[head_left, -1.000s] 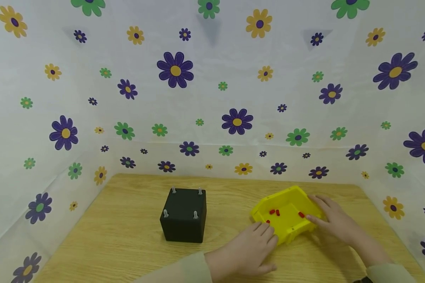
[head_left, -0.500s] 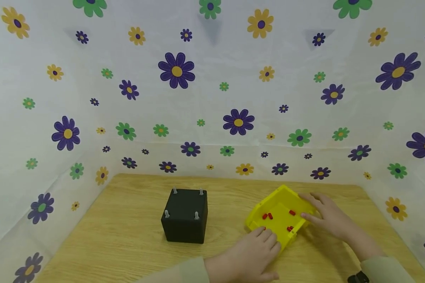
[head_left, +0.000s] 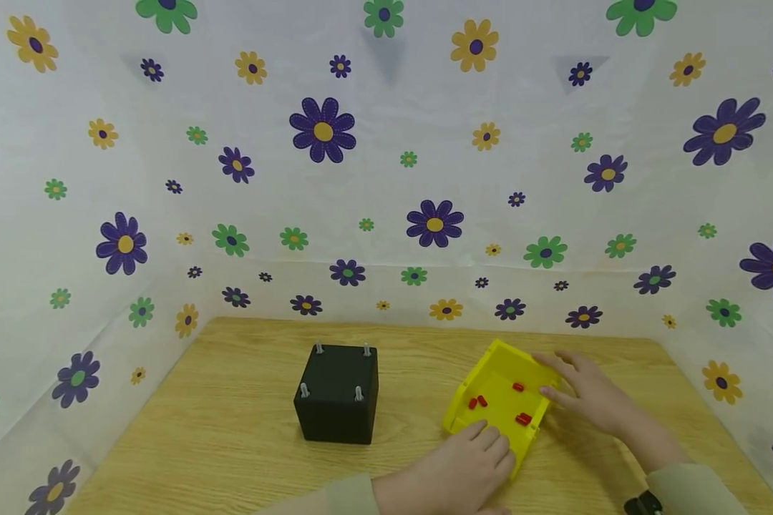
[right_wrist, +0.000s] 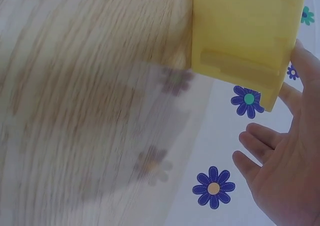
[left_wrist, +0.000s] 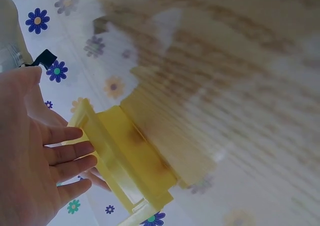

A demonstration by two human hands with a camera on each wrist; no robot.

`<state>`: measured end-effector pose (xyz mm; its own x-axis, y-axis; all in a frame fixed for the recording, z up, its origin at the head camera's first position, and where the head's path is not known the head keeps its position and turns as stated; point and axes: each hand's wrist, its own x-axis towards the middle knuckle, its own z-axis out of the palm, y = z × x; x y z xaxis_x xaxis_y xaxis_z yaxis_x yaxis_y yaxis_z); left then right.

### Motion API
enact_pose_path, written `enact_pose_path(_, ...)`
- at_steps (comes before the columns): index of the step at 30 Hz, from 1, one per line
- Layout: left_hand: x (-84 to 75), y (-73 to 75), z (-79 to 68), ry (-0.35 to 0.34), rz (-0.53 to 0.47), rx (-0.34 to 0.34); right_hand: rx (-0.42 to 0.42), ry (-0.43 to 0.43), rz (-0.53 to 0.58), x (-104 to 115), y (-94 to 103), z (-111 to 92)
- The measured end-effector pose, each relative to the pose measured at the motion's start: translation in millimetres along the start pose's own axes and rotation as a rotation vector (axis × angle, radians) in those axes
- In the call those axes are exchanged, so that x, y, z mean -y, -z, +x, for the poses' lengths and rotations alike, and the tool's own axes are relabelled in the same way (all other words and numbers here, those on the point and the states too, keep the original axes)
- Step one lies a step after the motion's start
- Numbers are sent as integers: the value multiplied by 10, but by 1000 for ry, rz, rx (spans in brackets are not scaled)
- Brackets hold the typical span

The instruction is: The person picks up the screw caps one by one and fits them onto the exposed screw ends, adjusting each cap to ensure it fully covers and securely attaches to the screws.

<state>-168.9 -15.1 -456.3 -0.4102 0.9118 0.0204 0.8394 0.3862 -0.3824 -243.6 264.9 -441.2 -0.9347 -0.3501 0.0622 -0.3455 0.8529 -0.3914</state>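
A yellow plastic bin [head_left: 499, 368], angular and open-topped, sits on the wood-grained table [head_left: 232, 400], small rounded red pieces [head_left: 518, 387] scattered across its floor. The person's left hand [head_left: 460, 465] rests unclenched, fingers at its near edge; the right hand [head_left: 585, 392] touches its right-hand rim with loose fingers. Beside stands a cuboid black box [head_left: 336, 418], four pale pegs [head_left: 358, 393] upright on top.

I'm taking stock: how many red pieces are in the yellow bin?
5 in view: a single red piece toward the back of the yellow bin, a loose pair at its left and a tight pair nearer the camera. More may be hidden behind the left hand.
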Motion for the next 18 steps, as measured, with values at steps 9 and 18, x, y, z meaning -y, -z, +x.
enact_pose_path(9,31,52,2,-10,-48,35,-1,24,18,93,-7,64)
enact_pose_path(18,50,68,-3,-19,-70,49,-11,22,8,146,-37,131)
